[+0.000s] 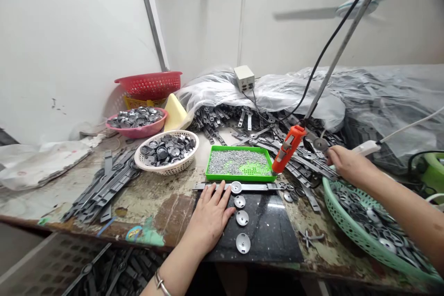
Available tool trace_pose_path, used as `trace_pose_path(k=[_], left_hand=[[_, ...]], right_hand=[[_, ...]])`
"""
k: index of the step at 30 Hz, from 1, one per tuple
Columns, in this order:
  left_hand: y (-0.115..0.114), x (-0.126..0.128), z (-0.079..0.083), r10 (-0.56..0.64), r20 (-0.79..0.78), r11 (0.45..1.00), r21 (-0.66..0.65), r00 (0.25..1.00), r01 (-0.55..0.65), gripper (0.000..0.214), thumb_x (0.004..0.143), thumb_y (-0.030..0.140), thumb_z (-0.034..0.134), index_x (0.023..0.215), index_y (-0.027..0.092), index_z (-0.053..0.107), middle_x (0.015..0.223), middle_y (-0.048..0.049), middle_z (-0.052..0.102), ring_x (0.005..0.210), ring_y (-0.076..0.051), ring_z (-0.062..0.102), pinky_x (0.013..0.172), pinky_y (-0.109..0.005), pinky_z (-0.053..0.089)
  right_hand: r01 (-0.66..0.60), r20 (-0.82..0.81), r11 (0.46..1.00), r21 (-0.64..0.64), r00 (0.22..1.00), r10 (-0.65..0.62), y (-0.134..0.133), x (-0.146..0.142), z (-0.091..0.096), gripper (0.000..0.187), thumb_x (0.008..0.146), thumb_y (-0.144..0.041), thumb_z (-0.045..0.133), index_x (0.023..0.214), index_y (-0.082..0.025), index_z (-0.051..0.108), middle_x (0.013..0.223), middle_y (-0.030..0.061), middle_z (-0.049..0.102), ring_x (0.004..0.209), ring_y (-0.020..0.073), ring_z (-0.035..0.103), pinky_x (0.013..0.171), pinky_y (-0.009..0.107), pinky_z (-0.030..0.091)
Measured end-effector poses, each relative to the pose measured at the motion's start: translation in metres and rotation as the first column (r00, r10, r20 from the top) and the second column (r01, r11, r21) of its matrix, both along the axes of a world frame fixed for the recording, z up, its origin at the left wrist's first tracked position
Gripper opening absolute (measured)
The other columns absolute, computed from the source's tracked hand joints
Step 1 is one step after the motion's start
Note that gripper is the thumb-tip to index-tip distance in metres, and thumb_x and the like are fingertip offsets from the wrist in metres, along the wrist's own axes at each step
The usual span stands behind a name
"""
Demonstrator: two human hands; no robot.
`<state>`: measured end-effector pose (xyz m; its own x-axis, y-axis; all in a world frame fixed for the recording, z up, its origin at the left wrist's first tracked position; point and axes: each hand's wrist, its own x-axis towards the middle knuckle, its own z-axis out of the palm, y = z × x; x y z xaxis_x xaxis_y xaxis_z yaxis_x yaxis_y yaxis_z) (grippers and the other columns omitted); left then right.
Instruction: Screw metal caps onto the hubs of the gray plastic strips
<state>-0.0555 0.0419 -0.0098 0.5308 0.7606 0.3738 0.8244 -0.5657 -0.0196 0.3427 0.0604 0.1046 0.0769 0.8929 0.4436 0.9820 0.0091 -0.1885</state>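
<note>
My left hand [211, 217] lies flat with fingers spread, its fingertips on a long grey strip [256, 187] along the back edge of a black slab [267, 231]. A round grey cap [236, 188] sits on the strip beside my fingers. Below it, on the slab, three more round caps [243, 243] form a column. My right hand [343, 163] is over the pile of grey strips [305, 166] at the right, its fingers closed. A round grey piece [319, 144] shows at its fingertips; whether they grip it or a strip I cannot tell.
An orange electric screwdriver [288, 149] hangs beside a green tray [239, 177] of small metal pieces. A white basket [166, 169] and a pink basin [138, 131] hold round caps. At right stands a green basket [350, 236] of parts; more strips [104, 185] lie left.
</note>
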Motion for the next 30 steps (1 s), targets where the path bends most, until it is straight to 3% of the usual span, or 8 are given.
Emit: trace_pose_path(k=[4,6,7,9,12,14,21,30], left_hand=[[-0.003,0.003,-0.001,0.015,0.114,1.000,0.019,0.993,-0.017,0.047,0.095,0.039,0.043,0.135,0.015,0.045,0.141,-0.0131,0.044,0.131,-0.029,0.038,0.105,-0.048,0.035],[-0.004,0.004,-0.001,0.043,0.149,0.999,0.009,0.988,-0.045,0.046,0.095,0.035,0.044,0.134,0.011,0.045,0.140,-0.0152,0.045,0.131,-0.029,0.037,0.105,-0.047,0.036],[-0.004,0.005,0.000,0.064,0.159,0.998,0.003,0.985,-0.065,0.045,0.095,0.032,0.045,0.133,0.009,0.045,0.139,-0.0161,0.046,0.130,-0.029,0.038,0.105,-0.046,0.036],[-0.006,0.005,0.001,0.113,0.181,0.993,-0.003,0.977,-0.115,0.039,0.094,0.027,0.046,0.128,0.007,0.048,0.134,-0.0171,0.049,0.125,-0.029,0.042,0.103,-0.045,0.038],[-0.014,0.002,0.005,0.189,0.239,0.981,0.003,0.953,-0.195,0.025,0.093,0.021,0.045,0.113,0.009,0.055,0.116,-0.0161,0.058,0.109,-0.028,0.051,0.094,-0.046,0.043],[-0.023,-0.001,0.008,0.221,0.277,0.973,0.009,0.935,-0.233,0.018,0.093,0.020,0.043,0.102,0.011,0.056,0.101,-0.0139,0.060,0.097,-0.027,0.053,0.086,-0.045,0.047],[-0.046,-0.009,0.016,0.199,0.340,0.977,-0.001,0.919,-0.211,0.015,0.094,0.019,0.040,0.091,0.017,0.055,0.089,-0.0080,0.056,0.085,-0.022,0.052,0.079,-0.039,0.047],[-0.036,0.001,0.013,0.047,0.183,0.998,-0.060,0.982,-0.036,0.033,0.093,0.019,0.047,0.125,0.020,0.053,0.139,-0.0045,0.048,0.122,-0.027,0.043,0.102,-0.045,0.038]], right_hand=[[0.031,-0.343,0.994,-0.101,0.937,-0.064,-0.062,-0.024,0.008,0.037,0.095,-0.046,0.026,0.077,-0.023,0.050,0.059,0.0071,0.059,0.044,0.0130,0.052,0.044,0.029,0.038],[0.130,-0.438,0.991,-0.006,0.891,-0.120,-0.090,-0.052,0.002,0.033,0.093,-0.050,0.031,0.086,-0.026,0.052,0.071,0.0072,0.061,0.053,0.0156,0.055,0.050,0.032,0.043],[0.123,-0.419,0.992,0.041,0.903,-0.095,-0.100,-0.069,-0.003,0.031,0.093,-0.050,0.032,0.090,-0.028,0.053,0.075,0.0068,0.060,0.058,0.0169,0.055,0.053,0.033,0.044],[-0.074,-0.386,0.990,0.120,0.915,0.115,-0.109,-0.103,-0.017,0.028,0.092,-0.046,0.036,0.099,-0.029,0.057,0.079,0.0063,0.058,0.067,0.0192,0.056,0.058,0.033,0.047],[-0.435,-0.355,0.892,0.118,0.821,0.447,-0.098,-0.145,-0.046,0.037,0.094,-0.030,0.038,0.129,-0.031,0.049,0.101,0.0067,0.058,0.090,0.0184,0.059,0.076,0.031,0.050],[-0.535,-0.301,0.841,0.077,0.792,0.531,-0.081,-0.160,-0.066,0.038,0.093,-0.025,0.041,0.129,-0.030,0.053,0.101,0.0064,0.060,0.091,0.0176,0.059,0.078,0.030,0.050],[-0.568,-0.058,0.823,0.013,0.821,0.568,-0.044,-0.159,-0.107,0.031,0.093,-0.024,0.045,0.117,-0.029,0.065,0.089,0.0058,0.064,0.081,0.0173,0.058,0.073,0.031,0.047],[-0.525,0.059,0.850,-0.043,0.848,0.527,-0.040,-0.159,-0.113,0.030,0.092,-0.024,0.050,0.116,-0.036,0.064,0.092,0.0037,0.065,0.084,0.0177,0.056,0.074,0.032,0.037]])
